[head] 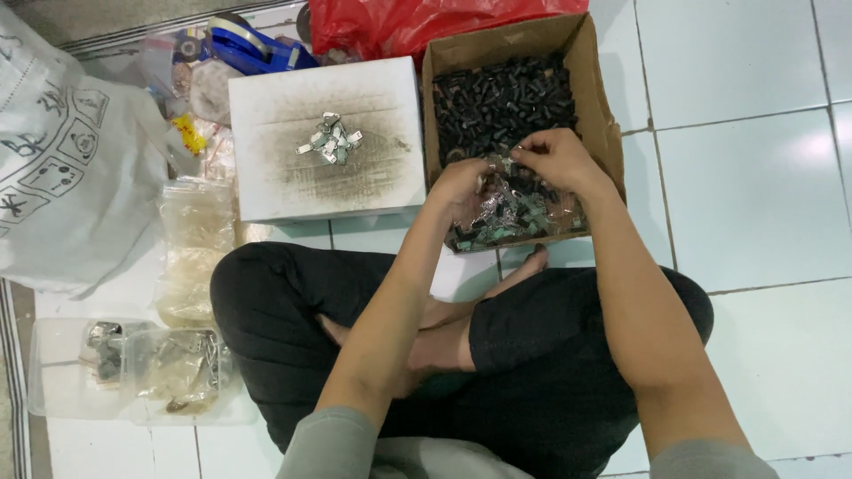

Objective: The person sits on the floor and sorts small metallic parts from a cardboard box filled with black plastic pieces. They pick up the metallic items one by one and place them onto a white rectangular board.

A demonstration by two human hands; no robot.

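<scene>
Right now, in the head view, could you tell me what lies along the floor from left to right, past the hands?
White printed sack → clear bags → white box → left hand → right hand, both hands in the cardboard box of small parts.

a white box (325, 142) sits on the tiled floor (754, 177), a small heap of metal clips (329, 140) on its smudged top. behind it lie a red plastic bag (399, 22) and a blue tape dispenser (253, 46). at the left edge slumps a white printed sack (62, 168), with clear bags (191, 248) and a clear tray (53, 368) nearby.
</scene>
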